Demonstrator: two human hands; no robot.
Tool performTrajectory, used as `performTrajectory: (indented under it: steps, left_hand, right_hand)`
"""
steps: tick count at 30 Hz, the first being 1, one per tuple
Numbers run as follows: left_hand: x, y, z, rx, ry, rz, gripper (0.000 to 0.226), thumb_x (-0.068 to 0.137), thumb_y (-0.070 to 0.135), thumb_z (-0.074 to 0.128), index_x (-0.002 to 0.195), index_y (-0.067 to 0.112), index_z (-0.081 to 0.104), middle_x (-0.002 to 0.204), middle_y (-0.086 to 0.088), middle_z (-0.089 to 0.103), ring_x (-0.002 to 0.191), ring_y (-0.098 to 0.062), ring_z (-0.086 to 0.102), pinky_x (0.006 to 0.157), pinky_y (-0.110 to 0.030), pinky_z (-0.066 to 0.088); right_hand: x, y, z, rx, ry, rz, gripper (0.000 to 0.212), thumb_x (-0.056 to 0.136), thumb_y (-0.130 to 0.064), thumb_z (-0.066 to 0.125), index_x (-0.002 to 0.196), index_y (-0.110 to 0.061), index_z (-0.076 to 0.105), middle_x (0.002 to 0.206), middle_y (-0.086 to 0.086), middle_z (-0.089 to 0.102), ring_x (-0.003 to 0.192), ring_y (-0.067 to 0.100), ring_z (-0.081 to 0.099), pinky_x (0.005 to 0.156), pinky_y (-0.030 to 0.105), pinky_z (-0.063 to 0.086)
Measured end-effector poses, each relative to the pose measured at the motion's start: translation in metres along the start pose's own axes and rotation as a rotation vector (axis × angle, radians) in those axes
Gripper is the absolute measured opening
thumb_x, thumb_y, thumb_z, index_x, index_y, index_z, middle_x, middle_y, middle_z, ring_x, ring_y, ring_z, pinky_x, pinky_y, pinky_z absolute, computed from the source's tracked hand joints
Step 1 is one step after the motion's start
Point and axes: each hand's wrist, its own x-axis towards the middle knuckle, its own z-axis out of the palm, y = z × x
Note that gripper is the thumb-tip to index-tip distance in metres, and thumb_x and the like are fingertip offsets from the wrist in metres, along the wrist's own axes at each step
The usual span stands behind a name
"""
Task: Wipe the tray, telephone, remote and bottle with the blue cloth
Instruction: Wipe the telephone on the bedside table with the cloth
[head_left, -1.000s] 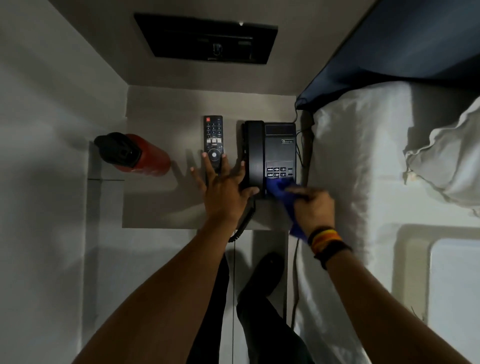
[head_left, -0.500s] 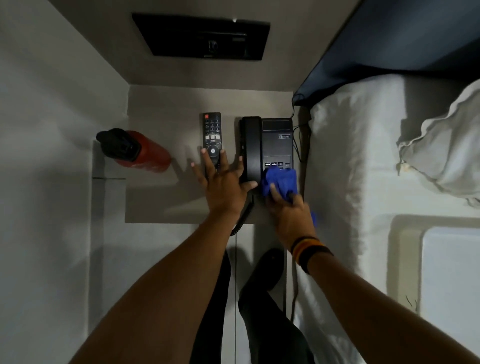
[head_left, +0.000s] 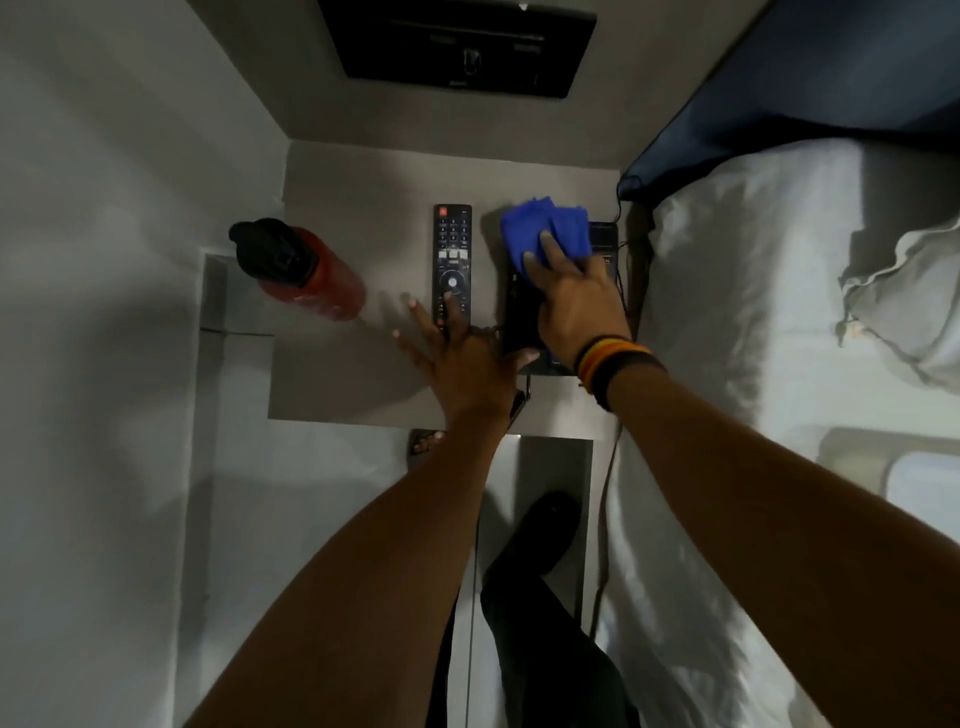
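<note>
A black telephone (head_left: 522, 317) sits on a grey bedside shelf (head_left: 343, 374), mostly covered by my right hand (head_left: 576, 306). That hand presses the blue cloth (head_left: 545, 234) onto the telephone's far end. My left hand (head_left: 462, 353) lies flat with fingers spread, resting on the near end of the black remote (head_left: 452, 249) and touching the telephone's left side. A red bottle (head_left: 317, 278) with a black cap lies on its side at the shelf's left edge. No tray is visible.
A bed with white sheets (head_left: 727, 322) and a pillow (head_left: 904, 296) fills the right side. A dark panel (head_left: 457, 47) hangs on the wall behind the shelf. A cord (head_left: 605, 483) drops between shelf and bed. My legs (head_left: 540, 623) stand below.
My right hand slid the blue cloth from the telephone's near keypad to its far end. My left hand stayed spread beside the telephone.
</note>
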Motion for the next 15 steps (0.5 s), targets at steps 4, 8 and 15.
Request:
performTrajectory:
  steps: [4,8,15]
  left_hand:
    - [-0.001,0.001,-0.007,-0.027,-0.027,0.016,0.062,0.093,0.077,0.052,0.131,0.034,0.076,0.181,-0.009,0.019,0.164,-0.050,-0.014,0.120,-0.063,-0.027]
    - [0.001,-0.007,-0.013,-0.126,-0.095,0.082,0.042,0.096,0.042,0.071,0.137,0.033,0.070,0.181,-0.010,0.016,0.166,-0.044,-0.015,0.125,-0.064,-0.021]
    - [0.015,-0.045,-0.021,-0.394,0.178,-0.001,0.066,0.093,0.012,0.069,0.155,0.002,0.050,0.158,-0.023,0.053,0.148,-0.041,0.047,0.125,-0.052,0.040]
  right_hand:
    - [-0.051,0.012,0.032,0.178,-0.037,0.007,0.060,0.089,-0.012,0.054,0.143,-0.035,0.045,0.159,0.000,0.032,0.136,0.036,0.039,0.112,0.051,0.036]
    - [-0.092,0.021,0.037,0.086,-0.201,0.048,0.055,0.091,-0.013,0.052,0.142,-0.034,0.048,0.151,0.005,0.042,0.136,0.037,0.041,0.111,0.051,0.035]
    - [-0.123,0.005,0.046,-0.031,-0.276,0.048,0.052,0.095,-0.014,0.050,0.142,-0.035,0.044,0.150,-0.001,0.041,0.137,0.030,0.033,0.115,0.044,0.030]
